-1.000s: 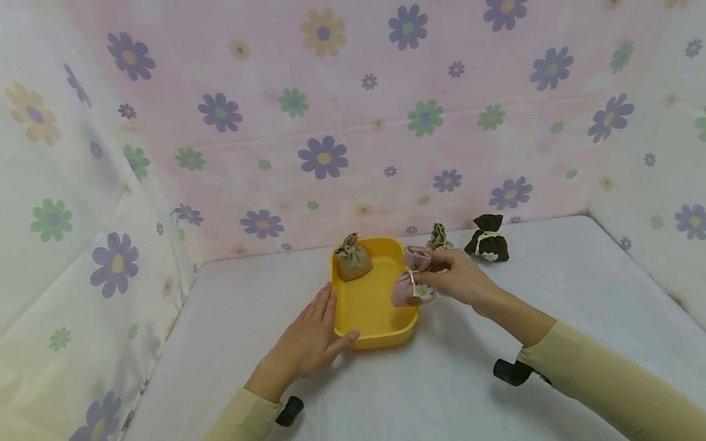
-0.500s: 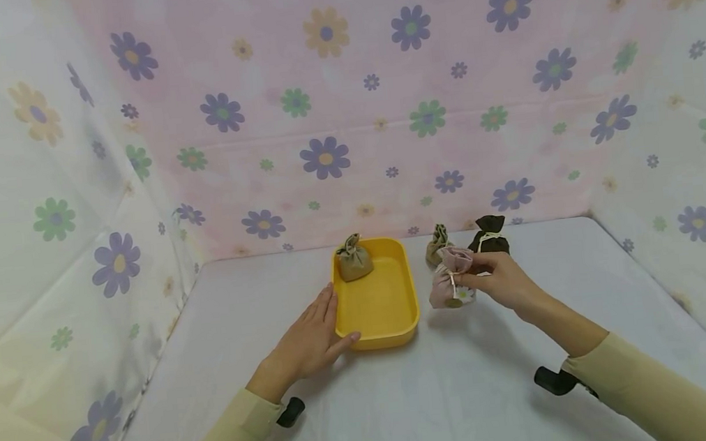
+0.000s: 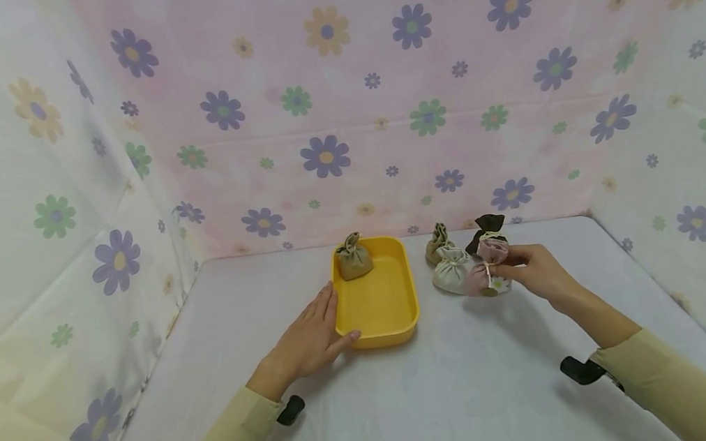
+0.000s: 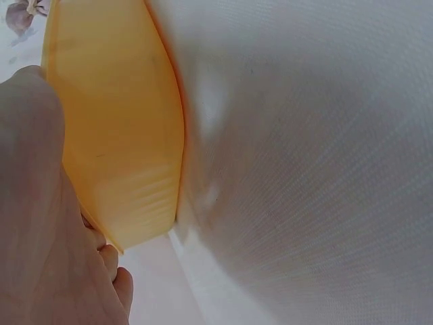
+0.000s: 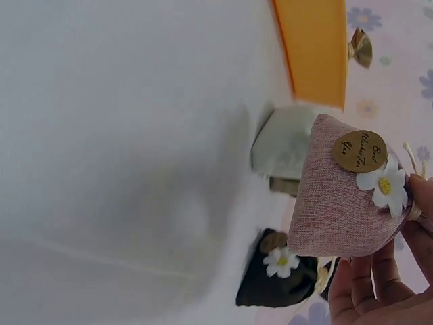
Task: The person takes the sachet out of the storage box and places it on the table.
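My right hand [image 3: 541,277] pinches the gathered neck of a pink drawstring pouch [image 3: 479,281]. A white flower and a round tag show on the pouch's cloth in the right wrist view. This pouch is in front of a dark brown pouch [image 3: 488,223] and partly hides it. Just left of it sits a white pouch [image 3: 450,273], with a tan pouch [image 3: 435,248] behind. My left hand [image 3: 305,338] rests against the left side of a yellow tray [image 3: 376,307], its fingers straight and its thumb at the near corner. Another tan pouch [image 3: 354,262] sits in the tray's far left corner.
A white cloth [image 3: 419,397] covers the table. Flower-printed sheets [image 3: 355,101] rise behind it and at both sides. A black wrist-camera mount [image 3: 290,411] sticks out under the left sleeve, and another mount [image 3: 583,370] under the right.
My right hand has carried the pink pouch rightward, from the tray's right edge to before the dark pouch. The white pouch has come into view. My left hand and the tray stay put.
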A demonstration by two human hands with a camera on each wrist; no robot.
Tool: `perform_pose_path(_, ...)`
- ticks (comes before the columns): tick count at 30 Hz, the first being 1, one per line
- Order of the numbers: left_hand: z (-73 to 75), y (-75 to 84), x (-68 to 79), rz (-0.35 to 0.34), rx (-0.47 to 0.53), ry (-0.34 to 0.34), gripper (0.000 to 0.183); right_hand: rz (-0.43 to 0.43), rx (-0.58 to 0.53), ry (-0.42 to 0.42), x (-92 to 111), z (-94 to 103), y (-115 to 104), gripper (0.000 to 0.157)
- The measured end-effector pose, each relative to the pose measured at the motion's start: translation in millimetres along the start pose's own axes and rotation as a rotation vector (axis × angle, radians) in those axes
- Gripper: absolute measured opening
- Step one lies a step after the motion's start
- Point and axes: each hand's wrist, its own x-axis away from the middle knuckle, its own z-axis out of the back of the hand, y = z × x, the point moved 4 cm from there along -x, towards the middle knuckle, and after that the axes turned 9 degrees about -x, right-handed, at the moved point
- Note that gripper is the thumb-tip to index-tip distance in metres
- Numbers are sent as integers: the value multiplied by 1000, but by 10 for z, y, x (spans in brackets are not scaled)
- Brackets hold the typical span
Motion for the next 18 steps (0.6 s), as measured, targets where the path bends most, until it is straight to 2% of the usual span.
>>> perform_pose_path(10, -16, -8, -7, -3, -6, -1, 103, -55, -45, 75, -123, 157, 183, 44)
perform_pose_path(18, -15, -7, -11, 0, 0, -4, 103, -84, -40, 148, -256, 130, 282, 45)
